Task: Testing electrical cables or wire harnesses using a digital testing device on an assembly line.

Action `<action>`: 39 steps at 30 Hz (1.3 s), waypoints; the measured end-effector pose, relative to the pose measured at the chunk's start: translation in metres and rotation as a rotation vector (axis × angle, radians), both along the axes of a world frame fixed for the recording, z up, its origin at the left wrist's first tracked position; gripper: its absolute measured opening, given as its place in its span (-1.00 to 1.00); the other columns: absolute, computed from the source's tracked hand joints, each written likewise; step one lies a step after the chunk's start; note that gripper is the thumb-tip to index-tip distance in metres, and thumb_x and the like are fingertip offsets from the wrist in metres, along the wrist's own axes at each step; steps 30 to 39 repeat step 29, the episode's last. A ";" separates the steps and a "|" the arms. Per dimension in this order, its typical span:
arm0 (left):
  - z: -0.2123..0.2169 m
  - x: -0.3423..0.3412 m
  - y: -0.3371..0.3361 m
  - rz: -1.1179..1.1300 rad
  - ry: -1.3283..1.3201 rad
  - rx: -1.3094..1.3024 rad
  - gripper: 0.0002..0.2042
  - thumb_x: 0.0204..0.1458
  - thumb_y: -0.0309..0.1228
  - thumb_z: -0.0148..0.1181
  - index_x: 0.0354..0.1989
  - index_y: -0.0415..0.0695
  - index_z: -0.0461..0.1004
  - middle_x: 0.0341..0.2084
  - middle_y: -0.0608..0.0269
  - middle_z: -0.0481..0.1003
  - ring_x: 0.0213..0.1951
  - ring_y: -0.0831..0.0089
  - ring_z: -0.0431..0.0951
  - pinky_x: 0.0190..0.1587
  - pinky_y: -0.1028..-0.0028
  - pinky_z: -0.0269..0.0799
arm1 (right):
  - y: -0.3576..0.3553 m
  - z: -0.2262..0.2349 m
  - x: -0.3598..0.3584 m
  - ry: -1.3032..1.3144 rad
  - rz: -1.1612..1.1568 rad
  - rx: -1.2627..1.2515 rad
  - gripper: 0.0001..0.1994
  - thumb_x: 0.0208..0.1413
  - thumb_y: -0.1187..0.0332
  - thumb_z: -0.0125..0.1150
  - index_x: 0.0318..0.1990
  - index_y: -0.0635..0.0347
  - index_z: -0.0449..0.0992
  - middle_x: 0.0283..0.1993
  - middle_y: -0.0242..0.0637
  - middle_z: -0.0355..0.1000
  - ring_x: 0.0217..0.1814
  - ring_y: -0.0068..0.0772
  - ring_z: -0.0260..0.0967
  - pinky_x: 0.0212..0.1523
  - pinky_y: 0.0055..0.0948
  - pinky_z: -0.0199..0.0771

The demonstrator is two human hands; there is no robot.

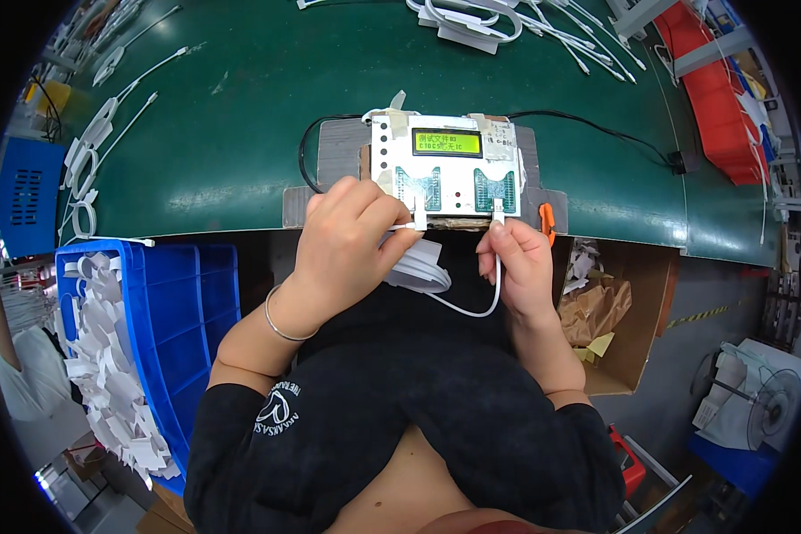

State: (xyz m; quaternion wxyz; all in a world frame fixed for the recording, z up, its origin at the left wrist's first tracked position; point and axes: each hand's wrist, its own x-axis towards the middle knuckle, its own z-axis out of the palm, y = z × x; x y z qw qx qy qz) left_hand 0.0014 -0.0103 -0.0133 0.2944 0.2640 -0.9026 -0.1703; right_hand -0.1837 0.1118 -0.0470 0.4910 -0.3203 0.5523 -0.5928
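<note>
A white cable tester (445, 182) with a lit green-yellow screen (447, 142) lies at the table's front edge. My left hand (351, 236) pinches one plug of a white cable at the tester's left green board (418, 189). At the right green board (496, 190), my right hand (516, 258) grips the cable's other plug between thumb and fingers. Both plugs meet the boards' front edges; whether they are fully seated I cannot tell. Below the tester the white cable (485, 314) hangs in a loop, its coiled part (418, 267) wrapped with a white paper band.
More white cables lie at the table's left (84, 169) and far side (472, 25). A blue crate (182, 311) of paper scraps stands left below the table, a cardboard box (627, 356) right below. Black wires run from the tester. A red bin (707, 98) and a fan (774, 405) are at right.
</note>
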 end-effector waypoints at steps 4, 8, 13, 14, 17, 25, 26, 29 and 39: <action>0.003 0.010 -0.009 -0.230 0.003 -0.015 -0.81 -0.29 -0.37 0.34 -0.58 -0.11 0.41 -0.61 0.28 0.34 -0.51 0.29 0.37 -0.47 0.37 0.24 | 0.003 0.011 -0.003 0.095 0.020 0.053 -0.70 0.20 0.31 0.03 -0.55 0.26 0.43 -0.69 -0.40 0.31 -0.71 -0.71 0.15 -0.66 -0.70 0.09; 0.017 0.040 -0.007 -0.669 -0.181 0.265 -0.80 -0.16 -0.27 0.30 -0.55 -0.10 0.43 -0.62 0.28 0.33 -0.54 0.27 0.41 -0.50 0.35 0.28 | 0.009 0.045 -0.015 0.560 0.673 -0.048 -0.72 -0.02 0.45 0.26 -0.72 0.23 0.38 -0.74 -0.37 0.29 -0.74 -0.53 0.21 -0.66 -0.53 0.13; 0.068 0.065 -0.042 -0.172 0.439 0.490 -0.77 -0.17 -0.34 0.35 -0.47 -0.19 0.43 -0.57 0.28 0.44 -0.59 0.50 0.45 -0.55 0.51 0.35 | 0.000 0.085 -0.083 0.300 0.001 -0.323 -0.67 0.15 0.19 0.07 -0.55 0.24 0.44 -0.67 -0.34 0.34 -0.70 -0.58 0.22 -0.62 -0.66 0.21; 0.079 0.063 -0.066 -0.090 0.744 0.620 -0.78 -0.01 -0.34 0.24 -0.39 -0.25 0.39 -0.49 0.24 0.46 -0.57 0.51 0.45 -0.50 0.57 0.39 | -0.014 0.091 -0.114 0.144 -0.205 -0.385 -0.65 0.25 0.17 -0.09 -0.42 0.26 0.42 -0.66 -0.35 0.28 -0.71 -0.60 0.13 -0.66 -0.64 0.11; 0.088 0.055 -0.154 -0.104 1.212 0.607 -0.74 0.18 -0.41 -0.03 -0.04 -0.30 0.38 -0.17 0.09 0.47 -0.17 0.34 0.54 -0.23 0.63 0.43 | -0.057 0.110 -0.188 -0.181 -0.260 -0.534 -0.66 0.28 0.14 -0.14 -0.30 0.27 0.38 -0.55 -0.43 0.21 -0.59 -0.65 0.02 -0.54 -0.62 0.06; -0.053 0.117 -0.280 0.733 -0.223 -0.167 -0.48 0.02 -0.21 0.08 0.16 -0.17 0.24 0.16 -0.03 0.21 0.24 0.10 0.13 0.23 0.17 0.10 | -0.061 0.028 -0.147 0.455 -0.285 -0.100 -0.71 0.24 0.23 -0.04 -0.09 0.27 0.45 -0.47 -0.46 0.31 -0.53 -0.70 0.10 -0.47 -0.67 0.11; -0.047 0.114 -0.287 0.697 -0.241 -0.212 -0.51 0.02 -0.21 0.07 0.13 -0.14 0.26 0.15 0.03 0.23 0.23 0.11 0.13 0.23 0.13 0.09 | -0.059 0.010 -0.142 0.623 -0.264 -0.042 -0.73 0.22 0.26 -0.01 -0.12 0.28 0.46 -0.47 -0.44 0.33 -0.51 -0.71 0.13 -0.46 -0.68 0.14; -0.045 0.122 -0.313 0.794 -0.362 -0.369 -0.57 0.01 -0.22 0.07 0.09 -0.03 0.31 0.16 0.14 0.23 0.24 0.13 0.13 0.22 -0.01 0.04 | -0.067 -0.014 -0.136 1.171 -0.179 -0.058 -0.80 0.17 0.31 0.09 -0.14 0.19 0.52 -0.42 -0.41 0.42 -0.41 -0.67 0.27 -0.32 -0.70 0.27; -0.045 0.122 -0.313 0.794 -0.362 -0.369 -0.57 0.01 -0.22 0.07 0.09 -0.03 0.31 0.16 0.14 0.23 0.24 0.13 0.13 0.22 -0.01 0.04 | -0.067 -0.014 -0.136 1.171 -0.179 -0.058 -0.80 0.17 0.31 0.09 -0.14 0.19 0.52 -0.42 -0.41 0.42 -0.41 -0.67 0.27 -0.32 -0.70 0.27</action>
